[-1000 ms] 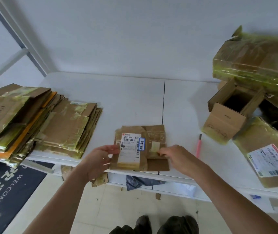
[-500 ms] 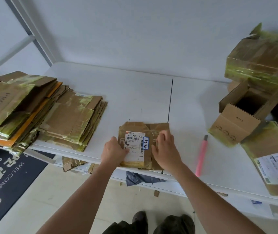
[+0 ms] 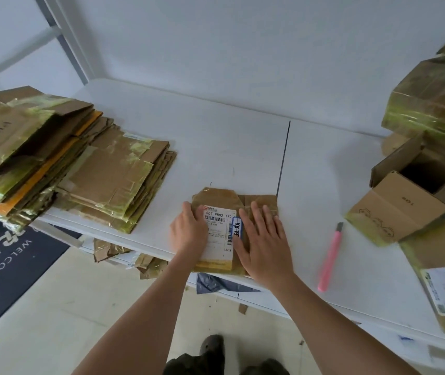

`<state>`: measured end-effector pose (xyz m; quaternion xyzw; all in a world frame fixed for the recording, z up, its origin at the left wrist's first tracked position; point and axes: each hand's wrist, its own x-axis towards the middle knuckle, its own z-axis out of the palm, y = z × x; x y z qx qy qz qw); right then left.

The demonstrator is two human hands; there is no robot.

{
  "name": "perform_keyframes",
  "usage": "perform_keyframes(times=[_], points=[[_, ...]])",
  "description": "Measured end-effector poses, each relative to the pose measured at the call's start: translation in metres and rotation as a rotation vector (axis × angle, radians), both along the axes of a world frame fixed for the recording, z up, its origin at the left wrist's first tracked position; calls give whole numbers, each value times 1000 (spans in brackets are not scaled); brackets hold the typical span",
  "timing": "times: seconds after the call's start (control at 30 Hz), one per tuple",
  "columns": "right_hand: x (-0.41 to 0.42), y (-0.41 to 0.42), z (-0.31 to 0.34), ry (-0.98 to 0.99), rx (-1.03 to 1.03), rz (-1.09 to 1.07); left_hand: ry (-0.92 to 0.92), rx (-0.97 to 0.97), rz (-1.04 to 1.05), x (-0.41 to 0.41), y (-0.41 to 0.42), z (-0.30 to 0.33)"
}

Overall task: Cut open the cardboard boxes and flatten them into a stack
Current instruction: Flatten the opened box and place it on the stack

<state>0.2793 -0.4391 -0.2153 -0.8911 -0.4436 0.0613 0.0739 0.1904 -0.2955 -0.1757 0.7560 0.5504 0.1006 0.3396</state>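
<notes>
A small flattened cardboard box (image 3: 220, 201) with a white shipping label lies at the table's near edge. My left hand (image 3: 189, 230) rests on its left side, fingers along the label's edge. My right hand (image 3: 263, 239) presses flat on its right half with fingers spread and straight. A pink utility knife (image 3: 331, 257) lies on the table to the right of my right hand, untouched. Two stacks of flattened boxes (image 3: 113, 180) with yellow-green tape sit at the left.
An open small box (image 3: 405, 201) stands at the right, with larger taped boxes (image 3: 432, 104) behind it and a labelled box (image 3: 443, 269) in front. The white table (image 3: 216, 131) meets a wall. Cardboard scraps lie below the table edge, beside a dark welcome mat (image 3: 2, 255).
Both hands came together onto the small box. The right hand went from pinching its flap to lying flat on it. The box now lies flatter.
</notes>
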Motion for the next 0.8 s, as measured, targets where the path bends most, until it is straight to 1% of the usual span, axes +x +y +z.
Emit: perform_keyframes(times=[0.1,0.27,0.37,0.47,0.6,0.67,0.73,0.8], points=[[1,-1,1,5,14,20,-10,24,28,-3,-6,-4],[2,2,3,-5,66,26,2,180,52,-3,-10,-9],[0,2,2,-29,145,3,-43,234,67,-3,-13,-12],[-2,-2,1,-33,269,-6,-151,266,122,-3,-14,-17],[0,-5,2,-52,522,8,-364,290,146,-7,-15,-21],[0,-9,2,-50,634,3,-434,286,143,-11,-20,-19],[-6,-18,2,-26,709,-47,-521,236,196,-19,-27,-18],[-12,-26,2,38,776,-123,-647,139,330,-32,-26,-13]])
